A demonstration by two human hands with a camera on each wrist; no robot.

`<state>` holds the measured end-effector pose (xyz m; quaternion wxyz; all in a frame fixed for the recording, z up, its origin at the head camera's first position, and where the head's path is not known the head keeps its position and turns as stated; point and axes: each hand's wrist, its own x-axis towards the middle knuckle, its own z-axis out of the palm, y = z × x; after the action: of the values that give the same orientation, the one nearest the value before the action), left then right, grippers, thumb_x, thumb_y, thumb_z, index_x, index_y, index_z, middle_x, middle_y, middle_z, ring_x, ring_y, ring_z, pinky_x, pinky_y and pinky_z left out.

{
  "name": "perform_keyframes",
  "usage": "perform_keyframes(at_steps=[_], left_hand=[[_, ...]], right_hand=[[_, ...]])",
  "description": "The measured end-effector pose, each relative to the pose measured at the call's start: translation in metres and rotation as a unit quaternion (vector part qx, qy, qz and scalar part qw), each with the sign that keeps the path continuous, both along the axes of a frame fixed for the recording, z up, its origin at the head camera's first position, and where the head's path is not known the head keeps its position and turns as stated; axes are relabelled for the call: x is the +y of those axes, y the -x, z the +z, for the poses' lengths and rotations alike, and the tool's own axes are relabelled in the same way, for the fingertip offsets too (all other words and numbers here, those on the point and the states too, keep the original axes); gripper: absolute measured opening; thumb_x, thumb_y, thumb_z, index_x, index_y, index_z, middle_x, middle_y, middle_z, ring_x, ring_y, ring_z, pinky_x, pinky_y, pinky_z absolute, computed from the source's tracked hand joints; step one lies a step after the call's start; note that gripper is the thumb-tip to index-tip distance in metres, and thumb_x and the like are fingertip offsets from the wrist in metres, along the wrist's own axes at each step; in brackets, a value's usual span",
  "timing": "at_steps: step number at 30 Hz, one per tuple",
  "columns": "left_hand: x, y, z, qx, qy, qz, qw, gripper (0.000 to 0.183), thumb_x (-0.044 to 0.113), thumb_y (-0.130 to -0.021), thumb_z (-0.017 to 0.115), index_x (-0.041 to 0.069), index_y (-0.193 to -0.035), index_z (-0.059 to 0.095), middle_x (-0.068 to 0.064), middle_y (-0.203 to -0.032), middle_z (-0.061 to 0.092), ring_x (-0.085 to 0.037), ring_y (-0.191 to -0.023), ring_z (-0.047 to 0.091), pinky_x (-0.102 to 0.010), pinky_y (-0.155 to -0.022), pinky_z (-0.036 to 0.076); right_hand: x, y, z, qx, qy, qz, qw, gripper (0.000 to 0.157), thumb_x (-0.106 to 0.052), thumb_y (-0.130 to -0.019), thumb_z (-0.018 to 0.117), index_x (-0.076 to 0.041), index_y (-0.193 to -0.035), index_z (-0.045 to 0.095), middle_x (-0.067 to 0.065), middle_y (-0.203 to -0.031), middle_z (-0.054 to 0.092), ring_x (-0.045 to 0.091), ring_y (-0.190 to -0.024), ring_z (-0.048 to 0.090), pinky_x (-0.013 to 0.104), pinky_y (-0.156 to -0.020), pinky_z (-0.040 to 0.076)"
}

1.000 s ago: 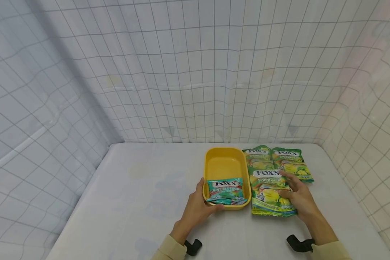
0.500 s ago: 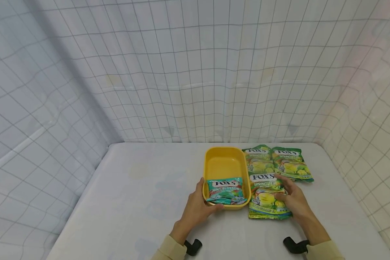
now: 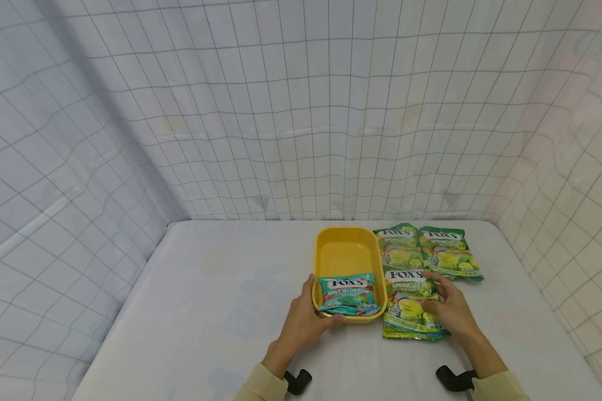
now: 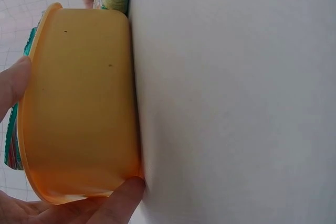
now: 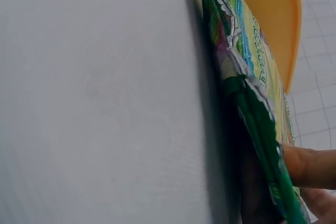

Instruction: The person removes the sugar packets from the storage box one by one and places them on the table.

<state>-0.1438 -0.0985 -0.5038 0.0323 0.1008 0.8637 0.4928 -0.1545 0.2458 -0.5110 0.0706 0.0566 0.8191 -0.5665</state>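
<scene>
A yellow plastic tray (image 3: 348,250) stands on the white table, with a teal Fox's Mint Blossom candy bag (image 3: 348,292) lying in its near end. My left hand (image 3: 303,320) grips the tray's near left corner, thumb (image 4: 14,82) at the rim and fingertips low on the wall. Right of the tray lies a green Fox's Spring Tea candy bag (image 3: 408,306), close against its side. My right hand (image 3: 454,312) pinches this bag's right edge, which is lifted a little off the table in the right wrist view. Whether another bag lies beneath it, I cannot tell.
Two more Spring Tea bags lie behind: a left one (image 3: 398,245), partly covered by the front bag, and a right one (image 3: 451,253). White gridded cloth (image 3: 311,139) hangs behind the table's far edge and at both sides.
My right hand has drawn the front Spring Tea bag slightly left and nearer, mostly in the first half second. The left hand and tray have stayed put.
</scene>
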Motion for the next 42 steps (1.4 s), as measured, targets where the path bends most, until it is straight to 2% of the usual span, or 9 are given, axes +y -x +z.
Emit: perform_keyframes(at_steps=[3, 6, 8, 10, 14, 20, 26, 36, 42], left_hand=[[0.0, 0.0, 0.0, 0.001, -0.001, 0.0, 1.0, 0.117, 0.049, -0.081, 0.085, 0.0, -0.161, 0.015, -0.011, -0.132, 0.063, -0.019, -0.111, 0.063, -0.043, -0.098, 0.051], [0.0, 0.0, 0.0, 0.002, -0.001, 0.0, 1.0, 0.117, 0.05, -0.081, 0.084, 0.0, -0.161, 0.015, -0.011, -0.133, 0.062, -0.019, -0.114, 0.062, -0.043, -0.1, 0.05], [0.0, 0.0, 0.0, 0.003, 0.001, 0.001, 1.0, 0.117, 0.051, -0.081, 0.083, 0.001, -0.162, 0.015, -0.01, -0.133, 0.062, -0.019, -0.114, 0.062, -0.043, -0.1, 0.05], [-0.001, 0.0, 0.0, 0.002, 0.003, 0.001, 1.0, 0.117, 0.052, -0.081, 0.083, 0.001, -0.162, 0.015, -0.01, -0.133, 0.062, -0.019, -0.114, 0.062, -0.043, -0.101, 0.05], [0.0, 0.0, 0.0, 0.004, 0.001, 0.001, 1.0, 0.117, 0.052, -0.081, 0.083, 0.002, -0.162, 0.015, -0.01, -0.133, 0.062, -0.02, -0.116, 0.062, -0.043, -0.102, 0.049], [-0.001, 0.001, -0.001, 0.006, -0.003, 0.0, 1.0, 0.117, 0.051, -0.081, 0.083, 0.002, -0.162, 0.015, -0.011, -0.133, 0.062, -0.02, -0.116, 0.062, -0.044, -0.102, 0.049], [0.0, 0.0, 0.001, 0.003, -0.002, 0.001, 1.0, 0.117, 0.051, -0.081, 0.084, 0.001, -0.162, 0.015, -0.011, -0.133, 0.062, -0.021, -0.117, 0.061, -0.044, -0.104, 0.047], [0.0, -0.001, 0.001, 0.006, -0.006, 0.002, 1.0, 0.117, 0.05, -0.08, 0.085, 0.001, -0.161, 0.016, -0.012, -0.133, 0.062, -0.022, -0.118, 0.061, -0.044, -0.105, 0.047], [0.0, -0.002, 0.001, 0.007, -0.008, 0.0, 0.9999, 0.117, 0.049, -0.081, 0.085, 0.001, -0.161, 0.016, -0.012, -0.133, 0.062, -0.022, -0.117, 0.061, -0.044, -0.103, 0.048]], right_hand=[[-0.001, 0.0, 0.001, 0.006, -0.035, 0.008, 0.999, 0.074, 0.0, -0.095, 0.069, -0.011, -0.159, 0.034, 0.035, -0.16, 0.02, 0.056, -0.146, 0.018, 0.071, -0.108, 0.03], [-0.003, -0.001, 0.003, 0.019, -0.091, 0.014, 0.996, 0.073, -0.007, -0.096, 0.07, -0.012, -0.16, 0.034, 0.036, -0.157, 0.025, 0.06, -0.139, 0.028, 0.071, -0.102, 0.036], [-0.005, -0.001, 0.005, 0.03, -0.135, 0.017, 0.99, 0.073, -0.011, -0.096, 0.071, -0.011, -0.159, 0.034, 0.036, -0.156, 0.027, 0.059, -0.134, 0.037, 0.07, -0.098, 0.041], [-0.008, -0.003, 0.007, 0.042, -0.173, 0.018, 0.984, 0.072, -0.012, -0.096, 0.071, -0.009, -0.158, 0.035, 0.036, -0.155, 0.03, 0.059, -0.131, 0.04, 0.069, -0.096, 0.042], [-0.012, -0.004, 0.013, 0.07, -0.214, 0.018, 0.974, 0.073, -0.013, -0.093, 0.074, -0.001, -0.156, 0.036, 0.037, -0.151, 0.033, 0.057, -0.13, 0.039, 0.071, -0.098, 0.038], [-0.012, -0.006, 0.02, 0.092, -0.224, 0.007, 0.97, 0.077, -0.014, -0.092, 0.075, 0.004, -0.155, 0.035, 0.037, -0.144, 0.039, 0.05, -0.111, 0.055, 0.061, -0.085, 0.05], [-0.012, -0.007, 0.024, 0.12, -0.215, -0.012, 0.969, 0.077, -0.013, -0.093, 0.074, 0.003, -0.156, 0.033, 0.038, -0.145, 0.036, 0.057, -0.116, 0.053, 0.065, -0.085, 0.051], [-0.021, -0.009, 0.033, 0.181, -0.215, -0.052, 0.958, 0.073, -0.008, -0.092, 0.075, 0.003, -0.154, 0.037, 0.036, -0.143, 0.039, 0.052, -0.113, 0.055, 0.062, -0.085, 0.053], [-0.029, -0.011, 0.043, 0.193, -0.189, -0.054, 0.961, 0.072, -0.006, -0.093, 0.075, 0.002, -0.154, 0.037, 0.034, -0.147, 0.038, 0.053, -0.115, 0.055, 0.062, -0.085, 0.053]])
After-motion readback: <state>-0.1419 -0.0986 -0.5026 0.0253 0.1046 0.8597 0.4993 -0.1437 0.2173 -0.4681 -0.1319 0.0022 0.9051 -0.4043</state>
